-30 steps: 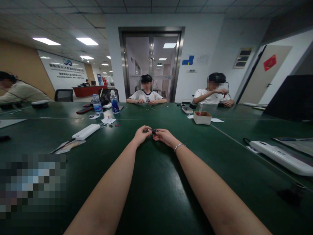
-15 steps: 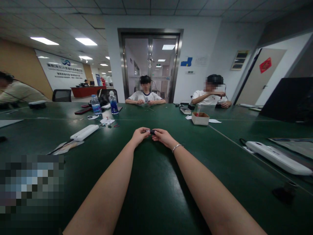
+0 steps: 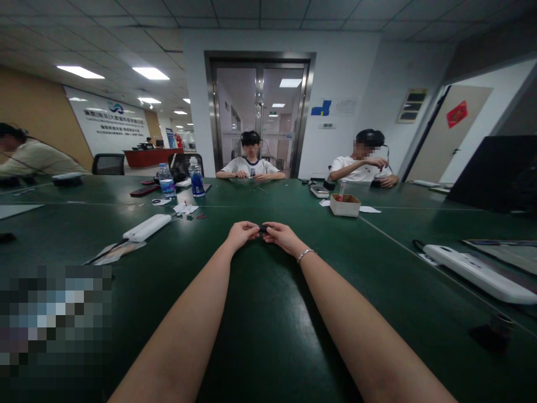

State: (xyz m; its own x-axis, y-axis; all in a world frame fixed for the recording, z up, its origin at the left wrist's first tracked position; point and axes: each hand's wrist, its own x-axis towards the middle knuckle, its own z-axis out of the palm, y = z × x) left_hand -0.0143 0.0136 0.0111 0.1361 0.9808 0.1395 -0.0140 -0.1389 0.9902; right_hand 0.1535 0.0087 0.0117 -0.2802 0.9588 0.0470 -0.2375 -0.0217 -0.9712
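Both my arms stretch out over a dark green table (image 3: 268, 336). My left hand (image 3: 242, 233) and my right hand (image 3: 282, 235) meet at the middle of the table, fingertips pinched together on a small black object (image 3: 264, 228). The object is mostly hidden by my fingers, so its shape is unclear. A thin bracelet (image 3: 306, 254) sits on my right wrist.
A white power strip (image 3: 146, 227) lies to the left, another white power strip (image 3: 478, 272) to the right. A small cardboard box (image 3: 344, 205) and two water bottles (image 3: 196, 178) stand farther back. Two people sit across the table, one more at the far left.
My hands stay together on the small object; a whitish bit seen at my left fingertips earlier is now covered. The view has shifted slightly.
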